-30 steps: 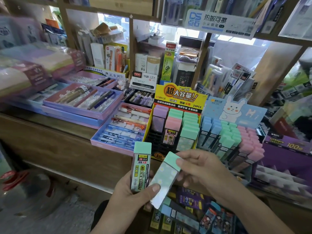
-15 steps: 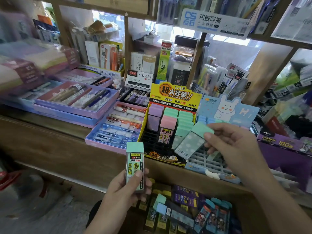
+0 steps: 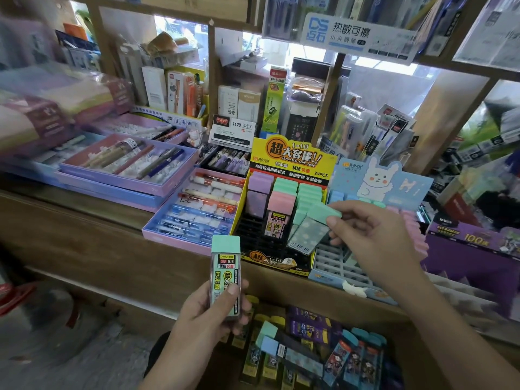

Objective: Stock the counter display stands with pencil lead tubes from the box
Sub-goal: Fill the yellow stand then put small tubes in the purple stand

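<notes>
Yellow stand (image 3: 292, 161) & blue stand (image 3: 380, 178) both have free slots in front. My right hand (image 3: 374, 237) pinches a dotted tube (image 3: 309, 235) by its cap, tilted where they meet. My left hand (image 3: 208, 313) grips a second tube (image 3: 225, 277), lower down. I'd straighten the dotted one, then push it in btm first.

A wooden counter (image 3: 84, 220) runs across the scene. On its left lies a purple tray (image 3: 112, 178) of pens, and right of that, at the near edge, a pink-walled tray (image 3: 174, 240) of pens in rows. Farther back stand a small lucky-cat figure (image 3: 194, 135), a white box marked 1120 (image 3: 233, 130) and a tall green G-5 pack (image 3: 274, 99). A blue-and-white sign (image 3: 357, 35) hangs above. On the right sits a purple box marked 100 (image 3: 472, 243).
</notes>
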Demonstrator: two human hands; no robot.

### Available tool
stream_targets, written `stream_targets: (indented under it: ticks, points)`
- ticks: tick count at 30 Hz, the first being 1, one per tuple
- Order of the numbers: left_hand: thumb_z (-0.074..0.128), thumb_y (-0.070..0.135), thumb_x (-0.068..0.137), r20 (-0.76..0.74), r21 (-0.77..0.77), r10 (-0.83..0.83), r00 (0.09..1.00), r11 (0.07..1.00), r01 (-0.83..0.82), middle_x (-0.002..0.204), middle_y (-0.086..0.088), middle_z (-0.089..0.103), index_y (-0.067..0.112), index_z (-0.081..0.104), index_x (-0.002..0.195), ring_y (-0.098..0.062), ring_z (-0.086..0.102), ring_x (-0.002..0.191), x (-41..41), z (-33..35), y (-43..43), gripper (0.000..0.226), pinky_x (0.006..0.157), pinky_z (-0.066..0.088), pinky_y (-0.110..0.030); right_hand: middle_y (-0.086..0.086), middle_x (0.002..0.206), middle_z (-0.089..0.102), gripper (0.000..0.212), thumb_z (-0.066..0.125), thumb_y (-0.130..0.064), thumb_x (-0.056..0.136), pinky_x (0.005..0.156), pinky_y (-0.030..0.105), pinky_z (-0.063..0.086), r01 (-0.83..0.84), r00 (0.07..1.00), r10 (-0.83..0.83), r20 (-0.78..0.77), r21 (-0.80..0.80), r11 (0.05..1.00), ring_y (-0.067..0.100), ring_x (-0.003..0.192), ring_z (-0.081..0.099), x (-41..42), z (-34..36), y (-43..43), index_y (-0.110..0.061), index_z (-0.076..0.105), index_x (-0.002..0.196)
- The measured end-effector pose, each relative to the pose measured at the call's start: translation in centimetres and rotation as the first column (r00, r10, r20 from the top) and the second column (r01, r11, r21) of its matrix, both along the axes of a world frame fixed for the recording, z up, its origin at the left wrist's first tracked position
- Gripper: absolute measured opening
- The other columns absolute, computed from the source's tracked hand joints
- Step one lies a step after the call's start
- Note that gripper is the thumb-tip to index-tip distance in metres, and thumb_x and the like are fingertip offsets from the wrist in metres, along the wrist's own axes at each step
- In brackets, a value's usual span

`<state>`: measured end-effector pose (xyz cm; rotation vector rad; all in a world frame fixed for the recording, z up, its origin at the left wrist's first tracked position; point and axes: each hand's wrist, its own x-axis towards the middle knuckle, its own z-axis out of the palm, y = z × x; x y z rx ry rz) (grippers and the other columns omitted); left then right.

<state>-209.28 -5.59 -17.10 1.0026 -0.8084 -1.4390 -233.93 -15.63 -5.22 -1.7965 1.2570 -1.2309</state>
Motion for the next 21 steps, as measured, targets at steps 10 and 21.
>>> stream_targets:
  ticks: [10,21]
  points:
    - [0.074,0.050,0.081,0.018,-0.025,-0.027,0.999,0.999,0.028,0.085,-0.014,0.067,0.015,0.071,0.111,-0.023,0.063,0.073,0.1,0.1,0.2,0.046,0.060,0.051,-0.028,0.002,0.081,0.073,0.026,0.074,-0.008,0.092,0.071,0.024,0.062,-0.028,0.994,0.031,-0.102,0.025,0.999,0.017,0.075,0.072,-0.1,-1.3,-0.8,-0.027,0.076,0.109]
    - [0.073,0.054,0.084,0.058,-0.031,-0.034,0.998,0.999,0.036,0.088,-0.012,0.068,0.017,0.070,0.115,-0.022,0.063,0.075,0.3,-0.3,0.2,0.049,0.063,0.052,-0.028,-0.008,0.083,0.061,0.013,0.069,-0.012,0.097,0.068,0.029,0.052,-0.069,0.885,-0.059,-0.462,-0.255,0.965,0.007,0.077,0.057,0.7,-2.1,-0.6,-0.022,0.067,0.105]
